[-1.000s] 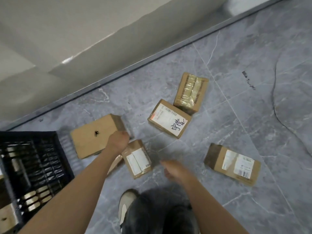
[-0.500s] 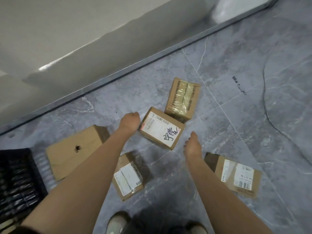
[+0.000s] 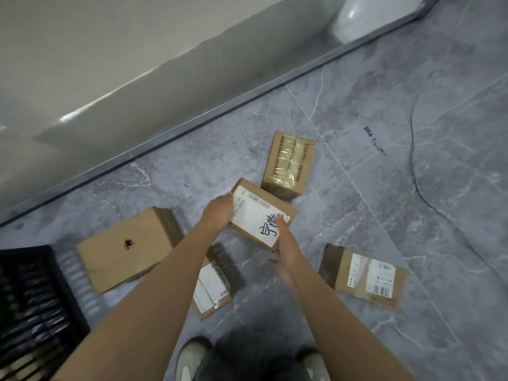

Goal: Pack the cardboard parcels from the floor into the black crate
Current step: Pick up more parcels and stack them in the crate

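Observation:
Several cardboard parcels lie on the grey floor. A parcel with a white label and black handwriting [image 3: 255,213] sits in the middle. My left hand [image 3: 217,213] grips its left side and my right hand [image 3: 284,243] grips its near right corner. Behind it lies a tape-wrapped parcel [image 3: 290,160]. A plain parcel with a dark spot [image 3: 123,248] lies at the left, a small labelled parcel [image 3: 213,284] under my left forearm, and a labelled parcel [image 3: 365,274] at the right. The black crate [image 3: 33,306] stands at the lower left edge.
A white wall with a grey metal skirting strip [image 3: 220,108] runs diagonally behind the parcels. A thin dark cable [image 3: 417,185] snakes over the floor at the right. My shoes [image 3: 189,358] show at the bottom edge.
Both hands reached forward from near the small labelled parcel and closed on the two sides of the handwritten parcel. The view shifted, so the crate slid toward the left edge.

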